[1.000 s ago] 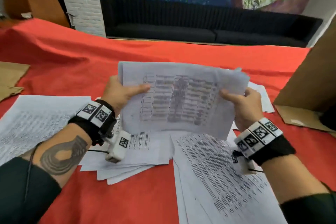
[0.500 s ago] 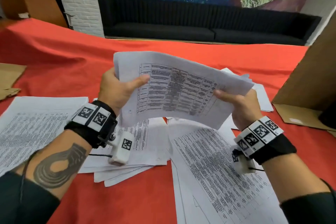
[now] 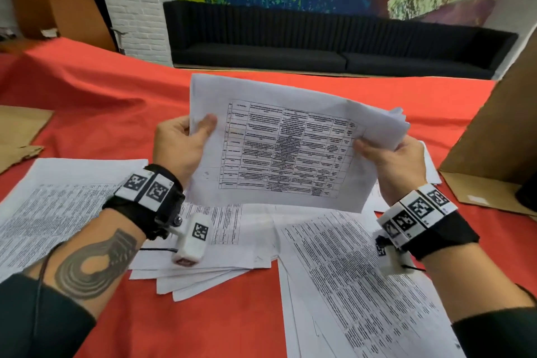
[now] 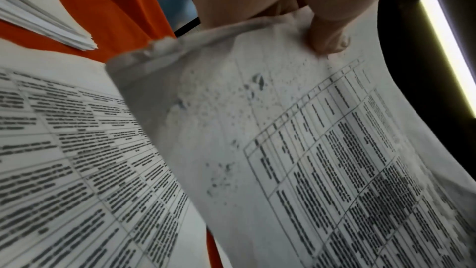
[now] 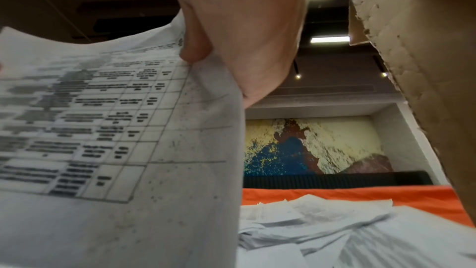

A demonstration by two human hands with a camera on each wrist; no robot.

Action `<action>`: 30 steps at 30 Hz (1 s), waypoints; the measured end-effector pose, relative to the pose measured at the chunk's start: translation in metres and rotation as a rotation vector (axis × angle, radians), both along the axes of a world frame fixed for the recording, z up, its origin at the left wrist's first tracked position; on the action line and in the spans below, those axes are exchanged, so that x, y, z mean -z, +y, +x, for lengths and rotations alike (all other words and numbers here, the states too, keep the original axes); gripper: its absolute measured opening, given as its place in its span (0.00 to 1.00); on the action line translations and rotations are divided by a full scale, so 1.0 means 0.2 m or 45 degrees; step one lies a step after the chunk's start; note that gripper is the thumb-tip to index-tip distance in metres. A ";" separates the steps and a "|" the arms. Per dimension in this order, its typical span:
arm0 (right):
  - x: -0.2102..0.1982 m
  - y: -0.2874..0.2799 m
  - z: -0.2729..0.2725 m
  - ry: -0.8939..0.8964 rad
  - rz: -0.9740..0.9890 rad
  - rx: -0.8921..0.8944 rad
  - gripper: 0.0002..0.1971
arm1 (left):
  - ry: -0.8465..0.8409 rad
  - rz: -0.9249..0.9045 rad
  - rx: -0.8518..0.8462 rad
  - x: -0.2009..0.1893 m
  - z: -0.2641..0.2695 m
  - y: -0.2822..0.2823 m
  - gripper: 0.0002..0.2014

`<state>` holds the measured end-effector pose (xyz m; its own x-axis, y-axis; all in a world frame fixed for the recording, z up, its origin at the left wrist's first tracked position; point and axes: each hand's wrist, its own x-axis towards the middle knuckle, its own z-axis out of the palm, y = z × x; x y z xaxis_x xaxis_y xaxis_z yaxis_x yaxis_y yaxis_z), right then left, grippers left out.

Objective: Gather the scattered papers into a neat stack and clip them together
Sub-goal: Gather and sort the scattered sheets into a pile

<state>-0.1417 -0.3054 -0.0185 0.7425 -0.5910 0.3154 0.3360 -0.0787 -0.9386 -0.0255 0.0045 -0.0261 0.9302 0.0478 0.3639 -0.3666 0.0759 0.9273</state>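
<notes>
I hold a bundle of printed sheets (image 3: 290,148) with a table on the top page, lifted above the red tablecloth. My left hand (image 3: 181,145) pinches its left edge, thumb on top. My right hand (image 3: 392,166) grips the right edge, where the sheet ends fan out unevenly. The left wrist view shows my thumb pressing the held sheets (image 4: 296,129); the right wrist view shows my thumb on the same sheets (image 5: 115,129). More printed papers lie below: a fanned pile (image 3: 232,247) at centre, a pile (image 3: 52,206) at left, and sheets (image 3: 363,293) at lower right. No clip is visible.
The table is covered with a red cloth (image 3: 101,102). An upright cardboard box (image 3: 499,148) stands at the right edge, with more loose papers (image 5: 322,221) near it. Flat cardboard (image 3: 20,136) lies at far left. A black sofa (image 3: 319,43) runs behind the table.
The held bundle has risen and tipped more upright toward me. Both hands keep their grips on its two edges; the papers on the table have not moved.
</notes>
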 end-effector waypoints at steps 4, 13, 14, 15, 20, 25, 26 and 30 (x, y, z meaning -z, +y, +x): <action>-0.02 0.01 -0.01 -0.042 0.186 -0.113 0.09 | 0.064 -0.040 0.299 -0.01 -0.01 0.02 0.13; -0.24 0.00 -0.02 -0.080 -1.025 0.639 0.36 | -0.459 0.697 0.057 -0.26 -0.06 0.00 0.11; -0.31 0.04 -0.01 -0.183 -1.189 0.534 0.33 | -0.591 0.771 0.106 -0.32 -0.09 -0.03 0.11; -0.36 0.08 0.01 -0.248 -1.283 0.357 0.28 | -0.707 0.812 0.165 -0.38 -0.13 -0.05 0.07; -0.51 0.10 0.06 -0.006 -1.232 0.045 0.17 | -0.705 0.697 0.082 -0.47 -0.11 -0.04 0.08; -0.54 0.05 0.00 0.040 -1.019 0.032 0.18 | -0.422 0.389 0.062 -0.41 -0.03 0.06 0.08; -0.53 0.06 0.00 0.017 -0.968 0.028 0.16 | -0.376 0.308 0.087 -0.40 -0.02 0.05 0.08; -0.53 0.11 0.00 -0.193 -0.543 -0.137 0.17 | -0.048 -0.274 0.434 -0.38 -0.03 -0.03 0.07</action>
